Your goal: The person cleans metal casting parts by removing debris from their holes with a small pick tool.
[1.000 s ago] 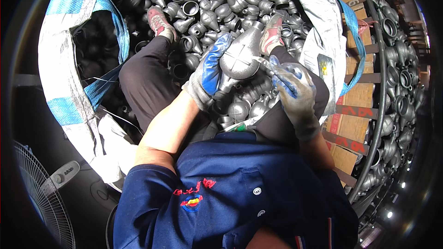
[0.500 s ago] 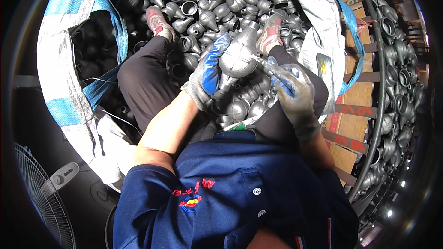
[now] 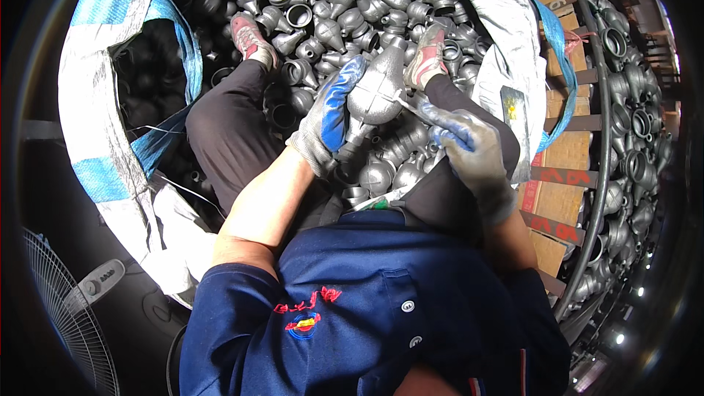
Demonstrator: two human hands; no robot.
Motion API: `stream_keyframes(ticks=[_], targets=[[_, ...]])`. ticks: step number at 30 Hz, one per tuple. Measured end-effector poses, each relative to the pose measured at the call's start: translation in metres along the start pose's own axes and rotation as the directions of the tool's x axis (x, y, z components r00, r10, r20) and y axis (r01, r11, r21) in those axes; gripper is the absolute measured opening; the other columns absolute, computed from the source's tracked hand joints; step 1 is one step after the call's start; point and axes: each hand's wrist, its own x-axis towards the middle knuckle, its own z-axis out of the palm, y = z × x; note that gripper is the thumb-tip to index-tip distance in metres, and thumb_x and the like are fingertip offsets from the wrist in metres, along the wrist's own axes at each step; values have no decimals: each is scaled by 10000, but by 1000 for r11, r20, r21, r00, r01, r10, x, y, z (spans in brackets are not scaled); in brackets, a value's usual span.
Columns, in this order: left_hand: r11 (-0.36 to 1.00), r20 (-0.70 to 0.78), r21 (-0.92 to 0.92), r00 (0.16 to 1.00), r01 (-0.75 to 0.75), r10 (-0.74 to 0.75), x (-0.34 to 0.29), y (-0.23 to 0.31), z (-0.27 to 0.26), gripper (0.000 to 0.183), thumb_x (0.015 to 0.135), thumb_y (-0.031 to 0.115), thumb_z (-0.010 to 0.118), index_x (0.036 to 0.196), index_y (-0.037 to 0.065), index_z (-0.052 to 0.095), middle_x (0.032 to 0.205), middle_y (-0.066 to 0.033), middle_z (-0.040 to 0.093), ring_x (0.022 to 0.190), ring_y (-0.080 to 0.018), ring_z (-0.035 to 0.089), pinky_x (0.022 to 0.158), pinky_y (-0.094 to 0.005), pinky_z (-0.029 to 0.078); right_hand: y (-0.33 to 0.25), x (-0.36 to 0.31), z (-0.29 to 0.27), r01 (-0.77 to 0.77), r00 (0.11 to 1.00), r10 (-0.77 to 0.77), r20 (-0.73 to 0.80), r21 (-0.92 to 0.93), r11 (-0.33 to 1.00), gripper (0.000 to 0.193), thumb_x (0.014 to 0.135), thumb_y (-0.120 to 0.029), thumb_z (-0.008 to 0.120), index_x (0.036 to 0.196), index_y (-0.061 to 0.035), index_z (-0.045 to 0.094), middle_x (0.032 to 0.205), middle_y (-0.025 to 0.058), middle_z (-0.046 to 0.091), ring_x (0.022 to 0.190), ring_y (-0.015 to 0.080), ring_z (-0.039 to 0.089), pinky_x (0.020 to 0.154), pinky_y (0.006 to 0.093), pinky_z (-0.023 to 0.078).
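Observation:
My left hand (image 3: 331, 119), in a grey knit glove with a blue coated palm, grips a grey bulb-shaped moulded part (image 3: 376, 94). Its narrow neck points away from me, and crossed seam lines show on the rounded face. In a matching glove, my right hand (image 3: 475, 148) is closed round a thin tool (image 3: 409, 102). The tool's pale tip is at the right side of the bulb; its handle is mostly hidden by the fingers, and I cannot tell its exact kind. More grey parts (image 3: 376, 174) lie between my thighs, below the held one.
Around my shoes a large white woven sack (image 3: 110, 110) with blue straps (image 3: 192, 51) holds many similar parts (image 3: 345, 0). A wire-guarded fan (image 3: 70, 315) stands at lower left. To the right are cardboard panels (image 3: 561, 154), a curved metal rail (image 3: 603, 139) and more parts (image 3: 638, 147) beyond.
The held part has turned slightly, so its crossed seams face up more plainly. My right hand has shifted slightly to the right, with the tool tip still beside the bulb.

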Motion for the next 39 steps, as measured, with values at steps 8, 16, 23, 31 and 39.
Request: stream_keyframes(ticks=[8, 16, 23, 31, 39], targets=[[984, 9, 177, 1000, -17, 16, -2, 3, -5, 482, 1004, 303, 499, 1407, 54, 411, 1350, -88, 519, 1208, -175, 537, 1048, -333, 434, 16, 2, 5, -104, 992, 116, -49, 204, 974, 290, 793, 9, 593, 1072, 10, 674, 1019, 190, 682, 915, 296, 683, 802, 340, 529], [985, -27, 172, 999, -32, 37, -2, 1, -3, 500, 998, 308, 509, 1403, 34, 410, 1345, -84, 522, 1206, -168, 536, 1039, -323, 437, 2, -2, 2, 77, 992, -89, -91, -128, 989, 324, 785, -17, 647, 1102, -73, 684, 977, 172, 669, 868, 349, 650, 774, 370, 532], [992, -59, 123, 998, -19, 26, 0, 3, 2, 453, 1005, 291, 489, 1369, 25, 447, 1290, -106, 560, 1158, -183, 571, 1001, -325, 471, -9, -4, 3, -201, 980, 194, 52, 299, 933, 325, 822, 11, 588, 1139, -2, 660, 1009, 135, 692, 870, 203, 677, 761, 308, 533], [1000, -2, 2, 1000, -12, 12, 2, 3, -2, 447, 1010, 297, 471, 1341, -3, 459, 1242, -140, 589, 1094, -208, 618, 957, -329, 514, -10, -4, 7, -487, 873, 380, 305, 568, 663, 362, 861, -39, 498, 1198, 44, 603, 733, 54, 642, 520, 26, 487, 463, 184, 393], [996, -35, 82, 999, -37, 40, 0, 4, 4, 448, 1010, 318, 469, 1332, 8, 475, 1214, -130, 604, 1075, -194, 622, 950, -311, 510, 4, -2, 13, -535, 844, 357, 399, 668, 517, 365, 892, -76, 473, 1214, 55, 581, 710, 65, 635, 514, 40, 493, 464, 181, 386]])
